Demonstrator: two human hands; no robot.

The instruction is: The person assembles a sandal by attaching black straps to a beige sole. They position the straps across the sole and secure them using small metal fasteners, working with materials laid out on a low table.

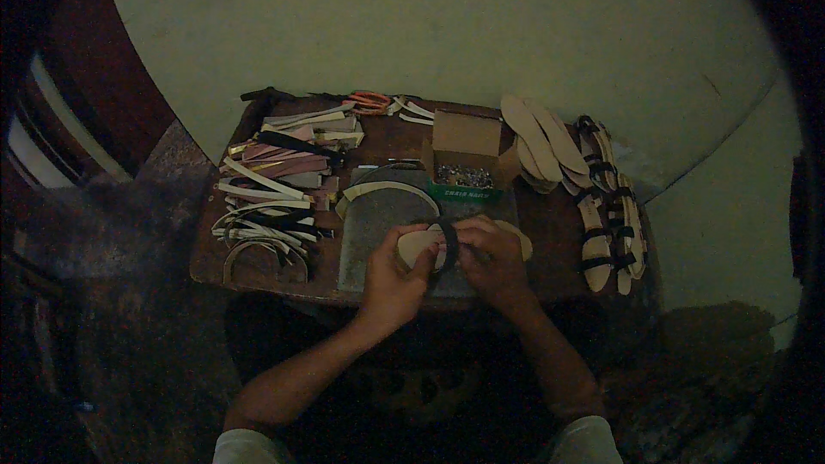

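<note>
Between my two hands lies a beige sandal sole (414,245), held level over the front of a grey slab (365,249). A black strap (449,251) loops across its middle. My left hand (397,275) grips the sole's left part, the thumb pressing on top next to the strap. On the strap's other side, my right hand (491,262) is closed with its fingertips against the strap and sole; its exact pinch is hidden. The sole's far end shows beyond the right knuckles. A curved cream strip (391,193) rests on the slab just behind my hands.
Strap bundles (279,176) in cream, pink and black cover the wooden table's (550,271) left side. Orange-handled scissors (371,103) lie at the back. Behind the hands stands an open box of nails (464,179). Stacked soles (546,142) and black-strapped sandals (597,245) occupy the right.
</note>
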